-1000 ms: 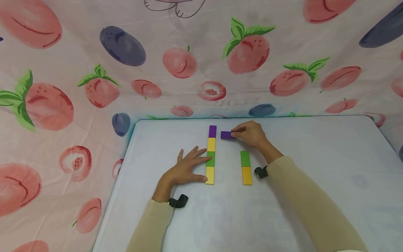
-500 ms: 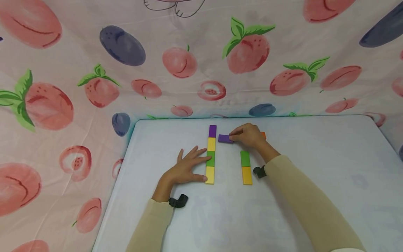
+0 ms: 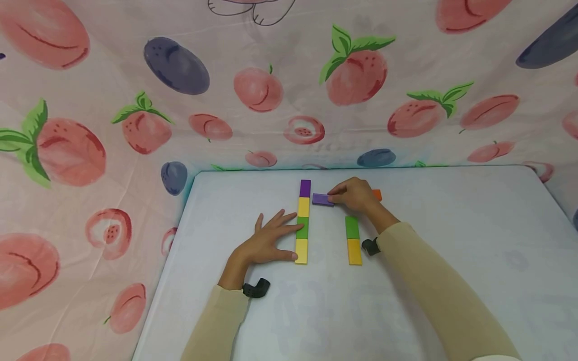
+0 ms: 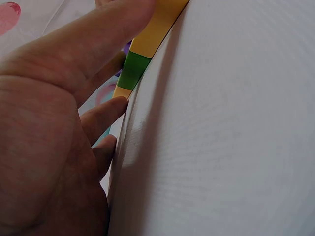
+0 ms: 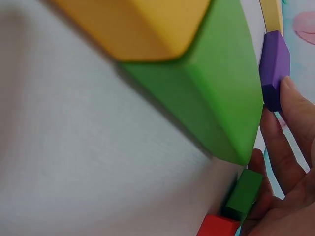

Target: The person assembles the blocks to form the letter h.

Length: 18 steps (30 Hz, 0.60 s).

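Note:
In the head view my left hand [image 3: 266, 241] lies with fingers spread beside a straight column of flat wooden blocks. Its index fingertip is on the green block [image 3: 302, 228], its thumb at the light yellow block [image 3: 301, 251] at the near end. Farther up the column are another yellow block [image 3: 303, 206] and a purple block [image 3: 305, 188]. Thumb and fingers of my right hand [image 3: 355, 195] pinch the right end of a second purple block [image 3: 320, 199], held crosswise just right of the column. The right wrist view shows this purple block [image 5: 275, 69] between thumb and finger.
Right of the column, a green block [image 3: 351, 227] and an orange-yellow block [image 3: 354, 251] lie end to end. An orange-red block [image 3: 377, 195] shows behind the right hand. In the right wrist view a small green block [image 5: 244, 191] sits by the fingers. Fruit-print cloth [image 3: 257, 135] borders the white table [image 3: 316, 311].
My right hand has brought the purple block slightly nearer and left, close to the column. The orange-red block has come into view behind it. My left hand has stayed still.

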{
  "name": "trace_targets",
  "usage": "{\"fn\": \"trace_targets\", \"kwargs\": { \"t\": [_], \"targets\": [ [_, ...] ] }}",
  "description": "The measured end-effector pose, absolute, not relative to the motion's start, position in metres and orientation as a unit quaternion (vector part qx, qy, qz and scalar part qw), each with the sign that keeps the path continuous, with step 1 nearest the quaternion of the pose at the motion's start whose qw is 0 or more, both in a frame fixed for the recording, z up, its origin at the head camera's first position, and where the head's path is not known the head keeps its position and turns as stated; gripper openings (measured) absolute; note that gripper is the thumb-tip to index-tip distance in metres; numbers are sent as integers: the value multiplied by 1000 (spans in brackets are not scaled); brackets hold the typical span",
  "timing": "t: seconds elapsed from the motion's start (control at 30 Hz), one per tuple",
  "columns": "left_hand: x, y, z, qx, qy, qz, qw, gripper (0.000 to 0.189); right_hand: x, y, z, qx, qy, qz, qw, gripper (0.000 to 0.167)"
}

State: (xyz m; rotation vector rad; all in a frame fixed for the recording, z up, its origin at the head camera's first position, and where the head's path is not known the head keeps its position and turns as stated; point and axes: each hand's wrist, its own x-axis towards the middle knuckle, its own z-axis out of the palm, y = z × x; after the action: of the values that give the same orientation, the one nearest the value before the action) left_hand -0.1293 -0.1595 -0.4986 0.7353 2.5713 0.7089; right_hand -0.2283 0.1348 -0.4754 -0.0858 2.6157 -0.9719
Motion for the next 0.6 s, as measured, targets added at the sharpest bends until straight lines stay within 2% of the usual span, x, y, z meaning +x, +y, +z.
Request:
{"fn": "trace_targets", "kwargs": {
  "t": [0.3,0.6],
  "targets": [
    [-129,-159,-500,263,914,251,181,81,-228,135,-478,-38,929,-330,164,24],
    [-129,-160,-499,264,914,250,180,80,-231,145,-479,-78,919,-336,193,38]
  ]
}}
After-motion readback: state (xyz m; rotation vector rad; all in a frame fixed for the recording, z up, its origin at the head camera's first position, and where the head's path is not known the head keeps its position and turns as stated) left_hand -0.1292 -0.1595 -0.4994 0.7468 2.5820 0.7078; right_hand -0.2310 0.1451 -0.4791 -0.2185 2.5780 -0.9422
